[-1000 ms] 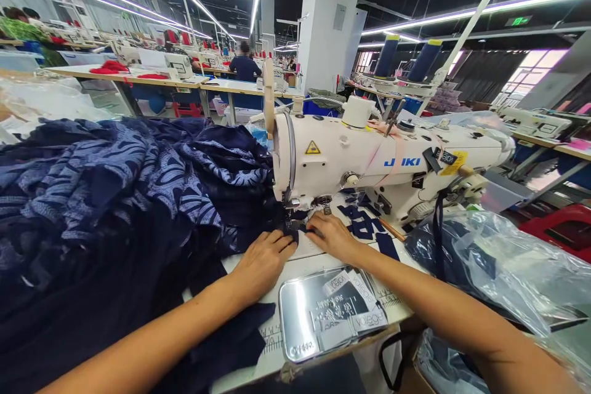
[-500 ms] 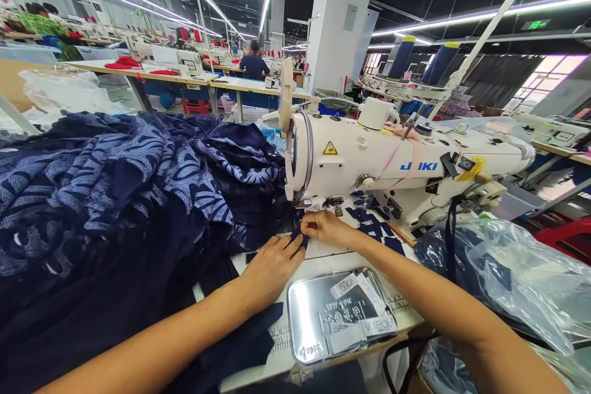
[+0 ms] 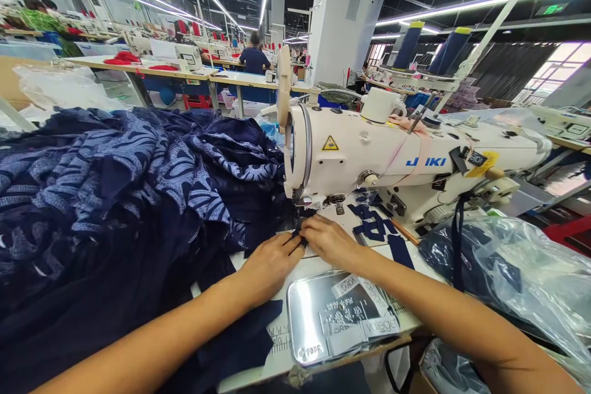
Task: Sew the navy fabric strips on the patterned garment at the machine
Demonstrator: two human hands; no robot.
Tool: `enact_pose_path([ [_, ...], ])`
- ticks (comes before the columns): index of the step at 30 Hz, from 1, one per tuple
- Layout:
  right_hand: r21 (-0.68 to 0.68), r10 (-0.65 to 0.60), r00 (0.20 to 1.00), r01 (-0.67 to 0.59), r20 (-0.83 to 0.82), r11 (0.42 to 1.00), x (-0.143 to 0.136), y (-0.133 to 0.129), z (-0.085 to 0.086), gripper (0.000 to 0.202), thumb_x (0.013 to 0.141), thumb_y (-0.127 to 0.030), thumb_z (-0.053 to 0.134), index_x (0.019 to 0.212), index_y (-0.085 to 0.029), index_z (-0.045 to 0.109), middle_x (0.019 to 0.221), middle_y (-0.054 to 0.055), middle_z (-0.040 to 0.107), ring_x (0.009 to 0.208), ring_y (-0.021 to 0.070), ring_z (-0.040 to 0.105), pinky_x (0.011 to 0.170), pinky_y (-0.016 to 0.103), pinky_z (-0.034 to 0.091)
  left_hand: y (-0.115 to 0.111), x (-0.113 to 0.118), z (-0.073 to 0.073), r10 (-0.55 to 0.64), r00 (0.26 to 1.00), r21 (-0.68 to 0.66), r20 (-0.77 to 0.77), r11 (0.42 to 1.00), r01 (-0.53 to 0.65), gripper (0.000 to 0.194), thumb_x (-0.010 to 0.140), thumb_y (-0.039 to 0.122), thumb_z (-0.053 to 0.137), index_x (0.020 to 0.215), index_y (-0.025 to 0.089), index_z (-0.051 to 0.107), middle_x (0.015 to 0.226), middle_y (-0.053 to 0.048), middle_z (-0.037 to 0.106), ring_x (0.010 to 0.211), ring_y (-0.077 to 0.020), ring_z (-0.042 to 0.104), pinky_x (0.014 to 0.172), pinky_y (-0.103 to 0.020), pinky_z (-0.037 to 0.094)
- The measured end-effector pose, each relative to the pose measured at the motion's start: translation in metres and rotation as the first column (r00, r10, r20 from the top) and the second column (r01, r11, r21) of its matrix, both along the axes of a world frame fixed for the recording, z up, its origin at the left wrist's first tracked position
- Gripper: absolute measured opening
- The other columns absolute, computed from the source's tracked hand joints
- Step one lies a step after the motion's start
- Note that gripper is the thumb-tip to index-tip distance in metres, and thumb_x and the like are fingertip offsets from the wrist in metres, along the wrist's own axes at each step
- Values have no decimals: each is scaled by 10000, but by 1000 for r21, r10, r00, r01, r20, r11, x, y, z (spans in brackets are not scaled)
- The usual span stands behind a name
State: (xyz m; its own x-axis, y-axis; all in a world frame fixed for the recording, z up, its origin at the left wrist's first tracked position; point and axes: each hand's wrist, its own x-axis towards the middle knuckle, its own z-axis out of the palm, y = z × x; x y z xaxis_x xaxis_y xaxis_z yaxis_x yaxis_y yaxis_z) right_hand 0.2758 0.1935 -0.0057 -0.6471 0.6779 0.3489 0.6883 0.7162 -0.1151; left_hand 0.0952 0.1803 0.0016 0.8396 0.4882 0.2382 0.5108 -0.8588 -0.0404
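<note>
Two hands, in the head view: the right hand (image 3: 330, 240), apart a second ago, now meets the left hand (image 3: 274, 258) at dark cloth (image 3: 166, 197) by the machine (image 3: 351, 154), likely steadying it; any pinch, I cannot tell. Cloth heaps leftward. A tin (image 3: 302, 314) and scraps (image 3: 372, 225) cover the table (image 3: 263, 369); a worker (image 3: 255, 60) sits beyond.

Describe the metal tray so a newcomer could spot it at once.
Find the big white sewing machine with blue lettering. On the white worktop below its head, between the person's forearms, lies a silver metal tray with rounded corners. Unlike the navy fabric to its left, it shines and bears white labels.
</note>
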Motion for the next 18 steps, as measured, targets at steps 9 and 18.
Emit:
enact_pose_path([
  [9, 132, 24, 969, -58, 246, 990, 12, 3, 2, 267, 847, -77, 420, 1082, -91, 546, 1040, 123, 557, 935, 207, 497, 801, 347, 448, 21, -12, 6, -27, 992, -146, 126, 988, 46, 227, 806, 113, 453, 936, 154, 635, 1074, -67, 621, 1008, -187, 565, 894, -313, 463],
  [18, 86, 57, 976, -77, 209, 993, 24, 19, 2, 341, 821, -38, 425, 1146, -83, 522, 1125, 146, 550, 1044, 211, 492, 826, 351, 459, 18, 13, -6, 84, 979, 3, 188, 996, -86, 195, 798, 85, 469, 868, 128, 646, 1007, -88, 647, 914, -192, 608, 821, -311, 497],
])
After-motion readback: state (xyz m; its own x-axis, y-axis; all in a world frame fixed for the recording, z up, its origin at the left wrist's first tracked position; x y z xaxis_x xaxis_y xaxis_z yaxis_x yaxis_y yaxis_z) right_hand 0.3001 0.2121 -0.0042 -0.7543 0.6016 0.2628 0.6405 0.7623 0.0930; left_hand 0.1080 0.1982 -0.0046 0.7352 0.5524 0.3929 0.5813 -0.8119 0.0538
